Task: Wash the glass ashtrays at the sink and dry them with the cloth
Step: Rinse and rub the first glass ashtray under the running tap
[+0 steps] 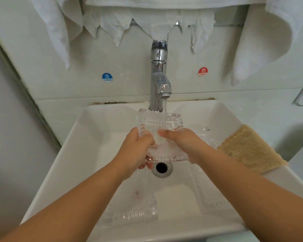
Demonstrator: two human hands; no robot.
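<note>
Rinsing step: left hand (136, 151) and right hand (180, 142) both grasp 1 ashtray (160, 126) under the tap (160, 81) stream, above the sink (87, 137). Next: drying with the cloth (250, 149).

I have both bare forearms reaching forward, converging above the drain (162, 168). My left hand (136, 149) curls its grip round the ashtray (160, 135) edge; my right hand (179, 141) holds the opposite side, thumb lying across the top.
</note>
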